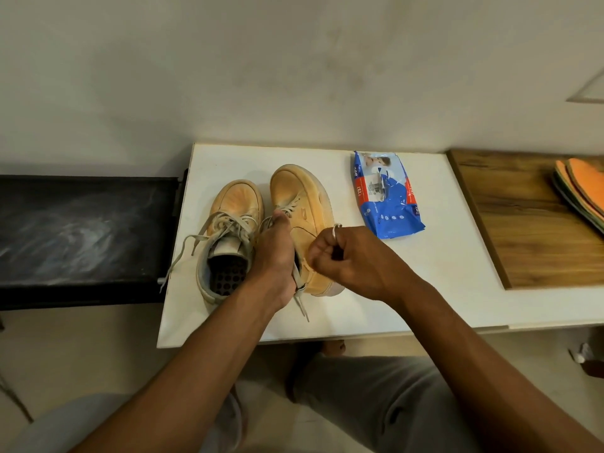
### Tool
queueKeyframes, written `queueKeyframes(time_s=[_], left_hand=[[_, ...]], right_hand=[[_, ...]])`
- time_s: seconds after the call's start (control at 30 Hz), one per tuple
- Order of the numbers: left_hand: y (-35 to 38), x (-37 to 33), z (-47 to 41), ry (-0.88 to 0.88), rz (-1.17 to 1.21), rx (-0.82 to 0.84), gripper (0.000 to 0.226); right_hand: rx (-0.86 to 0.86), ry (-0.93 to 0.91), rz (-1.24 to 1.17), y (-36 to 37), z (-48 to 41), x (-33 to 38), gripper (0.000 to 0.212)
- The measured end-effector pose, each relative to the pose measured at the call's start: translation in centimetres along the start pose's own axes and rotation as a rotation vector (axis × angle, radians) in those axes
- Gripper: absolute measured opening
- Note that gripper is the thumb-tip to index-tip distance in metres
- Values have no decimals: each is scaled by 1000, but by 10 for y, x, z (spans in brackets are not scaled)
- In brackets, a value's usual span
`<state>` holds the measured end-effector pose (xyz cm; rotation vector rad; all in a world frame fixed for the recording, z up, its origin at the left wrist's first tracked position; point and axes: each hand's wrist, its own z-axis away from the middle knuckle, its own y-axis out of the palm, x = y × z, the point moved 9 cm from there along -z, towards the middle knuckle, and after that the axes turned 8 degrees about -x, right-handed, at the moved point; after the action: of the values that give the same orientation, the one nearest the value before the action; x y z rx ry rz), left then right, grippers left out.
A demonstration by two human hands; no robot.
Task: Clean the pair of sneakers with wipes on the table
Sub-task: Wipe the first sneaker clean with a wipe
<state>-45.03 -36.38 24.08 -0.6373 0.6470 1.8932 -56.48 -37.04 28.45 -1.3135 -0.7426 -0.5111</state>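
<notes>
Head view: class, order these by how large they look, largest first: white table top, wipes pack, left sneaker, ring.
1. white table top
2. left sneaker
3. wipes pack, somewhat smaller, though it lies farther away
4. ring, by far the smallest

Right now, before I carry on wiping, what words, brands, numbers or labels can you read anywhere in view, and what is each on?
"297", turned sideways and only just legible: red band of the blue wipes pack.
Barcode sticker on that pack: digits too small to read.
Other print on the pack: blurred, unreadable.
Small mark on the side of the tan sneaker nearer the pack: too small to read.
No other text shows.
</notes>
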Motion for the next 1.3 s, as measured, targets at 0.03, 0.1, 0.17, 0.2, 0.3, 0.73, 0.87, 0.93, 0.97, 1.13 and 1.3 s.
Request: queueKeyframes(time_s=[0.03, 0.1, 0.17, 0.2, 0.3, 0.73, 0.87, 0.93, 0.97, 1.13, 1.3], left_hand=[[1, -1, 2, -14, -1, 11, 40], [4, -1, 5, -36, -31, 32, 32], [5, 0, 7, -44, -81, 46, 26], [6, 2, 7, -56, -112, 58, 30], [7, 5, 9, -26, -299, 108, 41], [-1, -13, 23, 392, -1111, 196, 27], [1, -9, 21, 418, -1119, 150, 28], [0, -11, 18, 439, -1095, 138, 25], [0, -11, 16, 447, -1094, 133, 25], [4, -10, 11, 447, -1107, 136, 28], [2, -10, 9, 445, -1103, 128, 24]], right_hand=[[-18, 25, -22, -4, 3, -4, 9], [-121, 61, -40, -19, 9, -15, 16], [-181, 91, -34, -25, 12, -23, 18], [-168, 116, -35, -23, 13, -26, 18], [-140, 168, -14, -15, 12, -35, 20], [-189, 209, 49, -20, 16, -41, 26], [-136, 181, 55, -16, 23, -33, 18], [-86, 160, 61, -11, 26, -30, 17], [-73, 156, 72, -8, 28, -30, 17], [-213, 224, 106, -17, 24, -40, 21], [-119, 169, 121, -5, 29, -35, 21]])
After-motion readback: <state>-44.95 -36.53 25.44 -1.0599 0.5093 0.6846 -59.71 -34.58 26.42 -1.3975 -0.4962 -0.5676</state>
